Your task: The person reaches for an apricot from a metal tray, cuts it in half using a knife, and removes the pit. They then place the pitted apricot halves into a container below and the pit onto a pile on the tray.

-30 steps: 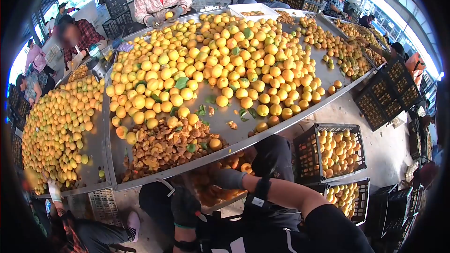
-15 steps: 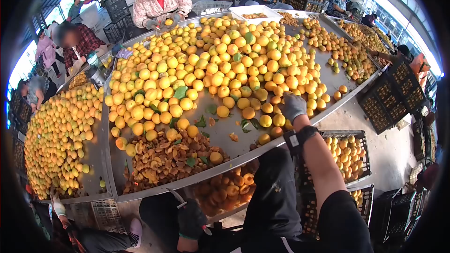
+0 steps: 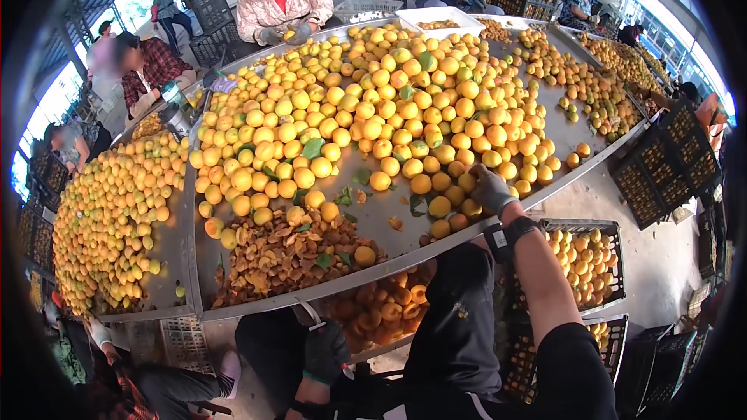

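One hand (image 3: 325, 351), the left, curls round a slim tool (image 3: 313, 316) while the right hand (image 3: 492, 190) touches fruit (image 3: 468, 208), its grip unclear.

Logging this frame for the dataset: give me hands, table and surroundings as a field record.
left hand: gloved, closed on a slim tool
right hand: gloved, at the near edge of the yellow-orange fruit; grip unclear
table: metal, bearing that fruit plus a heap of brown pieces
below table edge: orange fruit halves
right of legs: black crate holding fruit
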A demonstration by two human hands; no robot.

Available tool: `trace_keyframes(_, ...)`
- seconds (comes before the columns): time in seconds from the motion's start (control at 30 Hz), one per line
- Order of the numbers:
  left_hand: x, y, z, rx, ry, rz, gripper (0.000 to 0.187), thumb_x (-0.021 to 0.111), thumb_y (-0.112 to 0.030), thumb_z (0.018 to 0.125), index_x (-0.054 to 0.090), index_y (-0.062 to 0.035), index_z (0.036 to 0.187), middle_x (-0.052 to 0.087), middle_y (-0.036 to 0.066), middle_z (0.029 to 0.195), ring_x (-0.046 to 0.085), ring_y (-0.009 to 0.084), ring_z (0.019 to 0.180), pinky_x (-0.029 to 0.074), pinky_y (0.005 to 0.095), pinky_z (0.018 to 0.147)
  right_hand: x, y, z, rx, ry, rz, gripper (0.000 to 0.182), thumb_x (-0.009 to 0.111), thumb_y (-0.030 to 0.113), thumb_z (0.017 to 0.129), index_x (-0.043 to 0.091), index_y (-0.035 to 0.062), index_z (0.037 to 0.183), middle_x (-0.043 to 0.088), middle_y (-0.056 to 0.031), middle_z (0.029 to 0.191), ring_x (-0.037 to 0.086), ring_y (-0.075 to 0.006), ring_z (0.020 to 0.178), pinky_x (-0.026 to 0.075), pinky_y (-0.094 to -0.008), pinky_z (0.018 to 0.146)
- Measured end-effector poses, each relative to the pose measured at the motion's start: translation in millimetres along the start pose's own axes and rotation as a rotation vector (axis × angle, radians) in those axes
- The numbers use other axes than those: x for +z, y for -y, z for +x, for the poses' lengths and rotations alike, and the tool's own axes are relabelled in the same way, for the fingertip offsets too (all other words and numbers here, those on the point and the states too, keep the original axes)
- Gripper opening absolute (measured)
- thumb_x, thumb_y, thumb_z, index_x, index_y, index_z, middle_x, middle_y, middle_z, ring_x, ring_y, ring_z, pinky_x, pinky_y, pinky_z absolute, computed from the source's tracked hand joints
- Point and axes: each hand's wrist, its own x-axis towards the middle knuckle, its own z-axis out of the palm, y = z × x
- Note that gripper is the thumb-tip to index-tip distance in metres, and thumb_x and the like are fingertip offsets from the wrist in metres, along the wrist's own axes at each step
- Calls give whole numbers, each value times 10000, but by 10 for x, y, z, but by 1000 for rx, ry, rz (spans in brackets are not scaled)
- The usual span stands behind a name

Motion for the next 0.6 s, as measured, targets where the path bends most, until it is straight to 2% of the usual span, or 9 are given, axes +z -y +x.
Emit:
trace_keyframes(0.1,23,7,-16,31,-43,70,180,496,-191,949,477,-173,771,393,-30,558,391,118,418,317,263,379,-38,232,-74,-65,-122,156,398,627,8,709,526,102,1082,604,-187,1100,575,-398,1042,496,-423,845)
trace_keyframes(0.27,-24,49,-76,79,-22,102,153,523,-166,933,491,-171,784,408,-32,574,406,117,422,327,256,377,138,333,-248,-173,-286,190,496,692,5,680,522,90,1138,537,-173,1149,577,-383,1018,498,-408,843)
trace_keyframes(0.33,6,30,-63,83,12,98,149,520,-168,933,495,-168,786,410,-32,577,409,118,420,331,254,376,175,377,-310,-314,-348,267,573,705,-23,652,499,58,1181,541,-157,1115,566,-349,1041,490,-380,866)
trace_keyframes(0.37,25,32,-68,70,0,78,148,521,-166,933,497,-165,786,412,-33,577,411,114,420,335,248,375,203,403,-347,-288,-342,333,629,714,-54,625,492,53,1205,541,-108,1096,556,-279,1061,490,-345,890)
trace_keyframes(0.4,48,29,-73,58,-12,57,147,522,-164,932,498,-161,787,413,-34,578,414,110,419,340,242,373,221,475,-407,-290,-345,331,629,714,-54,625,492,53,1205,541,-108,1096,556,-279,1061,490,-345,890)
trace_keyframes(0.47,21,57,-49,79,-20,84,149,515,-161,935,499,-158,787,413,-39,580,418,105,420,345,236,373,207,698,-566,-255,-7,1360,627,712,-57,649,491,54,1225,535,-75,1127,555,-215,1052,491,-320,905)
trace_keyframes(0.5,-4,79,-52,95,-34,111,151,509,-159,938,499,-156,787,414,-43,582,423,100,421,349,230,372,131,818,-671,-256,0,1360,627,712,-57,649,491,54,1225,535,-75,1127,555,-215,1052,491,-320,905)
trace_keyframes(0.57,-5,75,-57,88,-7,69,155,507,-158,940,501,-157,786,412,-49,580,431,95,425,349,227,370,-62,1090,-928,-259,335,1531,585,708,-49,696,495,70,1228,532,-47,1172,546,-173,1050,492,-302,908)
trace_keyframes(0.6,18,58,-60,79,27,30,159,505,-156,943,503,-158,784,411,-55,579,440,90,429,349,224,368,-97,1233,-1043,-260,346,1533,585,708,-49,696,495,70,1228,532,-47,1172,546,-173,1050,492,-302,908)
